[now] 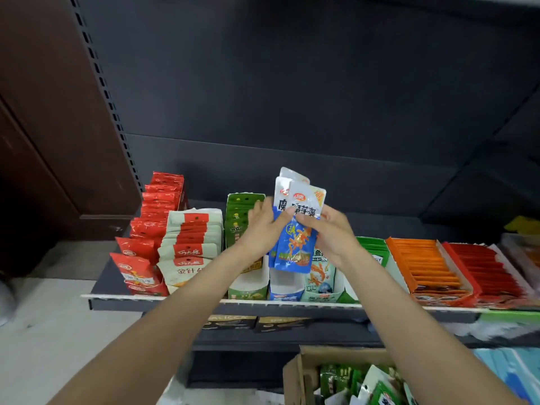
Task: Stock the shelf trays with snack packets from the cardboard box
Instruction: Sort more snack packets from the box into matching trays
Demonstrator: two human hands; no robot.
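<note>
A small stack of blue snack packets (295, 229) is gripped between the left hand (264, 226) and right hand (333, 235), above a nearly empty blue tray (285, 287). Neighbouring trays look filled; the cardboard box (301, 372) below holds more packets.

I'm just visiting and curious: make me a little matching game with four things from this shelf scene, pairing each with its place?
Things:
1. blue packets
2. cardboard box
3. orange packets
4. blue tray

Places:
A. right part of the shelf
B. held in both hands
C. below the shelf, bottom of the view
D. shelf front, under the held packets

Pairs: 1-B, 2-C, 3-A, 4-D. The left hand and right hand grip the same bunch.
</note>
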